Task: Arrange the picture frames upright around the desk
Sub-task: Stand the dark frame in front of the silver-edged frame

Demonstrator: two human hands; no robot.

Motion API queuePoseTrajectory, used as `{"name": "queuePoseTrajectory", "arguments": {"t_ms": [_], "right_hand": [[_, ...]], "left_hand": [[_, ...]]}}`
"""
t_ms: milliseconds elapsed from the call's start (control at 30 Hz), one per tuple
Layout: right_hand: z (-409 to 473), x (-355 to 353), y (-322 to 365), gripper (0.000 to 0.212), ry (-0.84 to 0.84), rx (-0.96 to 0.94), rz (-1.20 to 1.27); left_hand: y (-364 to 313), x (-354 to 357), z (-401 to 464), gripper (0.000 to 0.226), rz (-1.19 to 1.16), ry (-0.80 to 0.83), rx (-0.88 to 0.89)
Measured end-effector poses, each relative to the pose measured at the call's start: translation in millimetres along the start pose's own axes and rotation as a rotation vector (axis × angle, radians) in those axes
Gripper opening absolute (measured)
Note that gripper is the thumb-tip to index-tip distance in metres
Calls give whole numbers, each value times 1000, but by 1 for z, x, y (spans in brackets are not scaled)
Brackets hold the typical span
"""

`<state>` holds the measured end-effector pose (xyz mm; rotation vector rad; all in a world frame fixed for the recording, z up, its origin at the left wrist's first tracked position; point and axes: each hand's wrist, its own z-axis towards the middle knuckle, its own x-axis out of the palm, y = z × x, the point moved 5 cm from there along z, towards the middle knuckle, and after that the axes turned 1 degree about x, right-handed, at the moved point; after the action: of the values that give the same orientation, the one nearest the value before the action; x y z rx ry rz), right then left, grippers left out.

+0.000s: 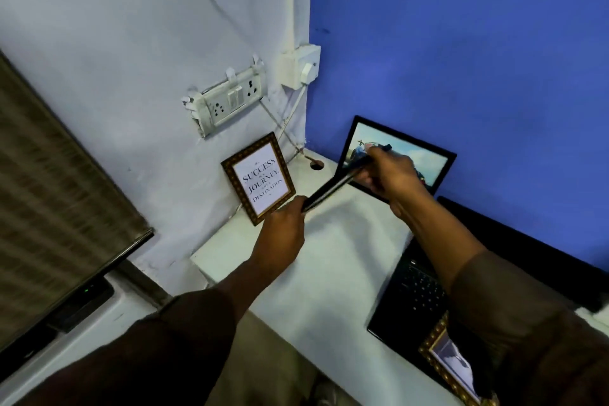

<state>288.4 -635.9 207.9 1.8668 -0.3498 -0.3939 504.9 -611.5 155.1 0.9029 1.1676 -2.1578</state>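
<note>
A thin dark picture frame (pixel 333 187) hangs edge-on and blurred above the white desk (pixel 329 260). My left hand (pixel 283 231) grips its near end and my right hand (pixel 389 175) grips its far end. A brown patterned frame with a "Success is a journey" print (pixel 258 179) leans upright against the pale wall at the desk's back left. A black frame with a car picture (pixel 425 158) leans upright against the blue wall, partly hidden behind my right hand. A gold ornate frame (pixel 449 362) lies on the laptop at the lower right, half under my right sleeve.
An open black laptop (pixel 415 290) sits at the desk's right side against the blue wall. Wall sockets (pixel 227 100) and a plugged adapter (pixel 303 67) with cables hang above the corner, near a cable hole (pixel 316 165). A dark screen (pixel 59 208) stands to the left.
</note>
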Motion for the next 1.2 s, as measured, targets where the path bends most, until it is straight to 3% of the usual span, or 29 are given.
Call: {"name": "queuePoseTrajectory", "arguments": {"t_ms": [167,333,467,700,1200], "right_hand": [[-42,-31,2,33,-142,-114,-30],[-85,-89,-28,39,-324,-135,-199],[-113,-136,-42,47,-325,-119,-178],[-155,-230,-62,35,-409,-131,-28],[-262,-453,-135,44,-633,-57,102]], "left_hand": [[-12,-23,-2,20,-271,64,-113],[-43,-18,-1,31,-819,328,-260],[-93,-7,-9,33,-1004,485,-263],[-180,32,-31,30,-1097,687,-286],[-391,160,-115,29,-846,863,-265]]}}
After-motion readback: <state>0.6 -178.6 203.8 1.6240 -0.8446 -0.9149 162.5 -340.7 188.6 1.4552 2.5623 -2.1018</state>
